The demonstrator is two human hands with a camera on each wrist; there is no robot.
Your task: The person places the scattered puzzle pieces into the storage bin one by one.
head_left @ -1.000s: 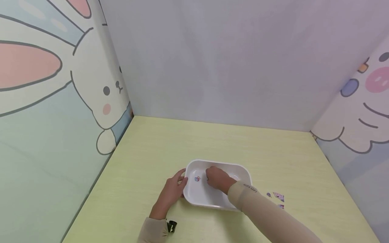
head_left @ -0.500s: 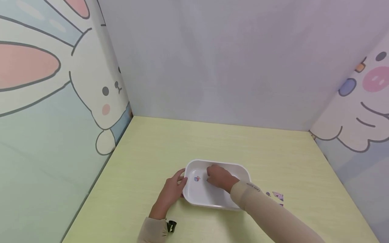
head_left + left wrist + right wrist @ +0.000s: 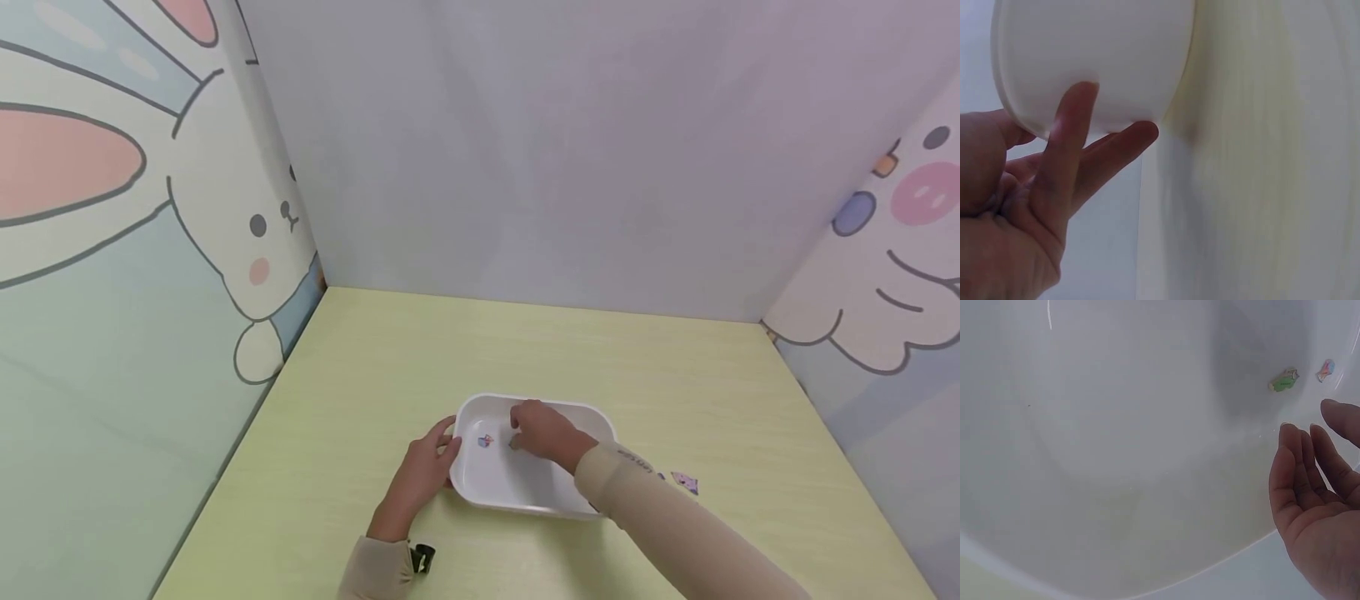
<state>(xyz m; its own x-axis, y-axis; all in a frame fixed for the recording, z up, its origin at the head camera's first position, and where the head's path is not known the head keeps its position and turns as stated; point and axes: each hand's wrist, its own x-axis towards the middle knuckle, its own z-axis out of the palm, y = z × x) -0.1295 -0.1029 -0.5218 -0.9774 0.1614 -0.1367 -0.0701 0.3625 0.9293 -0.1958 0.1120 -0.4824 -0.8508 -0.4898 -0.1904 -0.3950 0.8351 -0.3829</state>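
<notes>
A white oblong basin (image 3: 495, 483) sits on the table. My left hand (image 3: 422, 475) holds its left end, thumb at the rim and fingers against the outer wall (image 3: 1104, 56). My right hand (image 3: 543, 429) is inside the basin with its fingers loosely bent. In the right wrist view, nothing shows between the fingers of the right hand (image 3: 1316, 494). Near the fingertips, a small green sticker-like piece (image 3: 1284, 380) lies on the basin floor. Beside it lies a small pink and blue piece (image 3: 1325, 370), seen left of the hand in the head view.
On the table right of the basin lie a pink printed piece (image 3: 685, 481) and a smaller dark one (image 3: 661, 476), partly behind the right sleeve (image 3: 660, 517). A black clip-like part (image 3: 422, 558) sits by the left cuff. Cartoon-printed walls (image 3: 277, 208) enclose the yellow-green table (image 3: 420, 350).
My right hand has risen a little off the basin floor and its fingers have loosened, and the green piece now shows beside them. The left hand keeps its place on the basin.
</notes>
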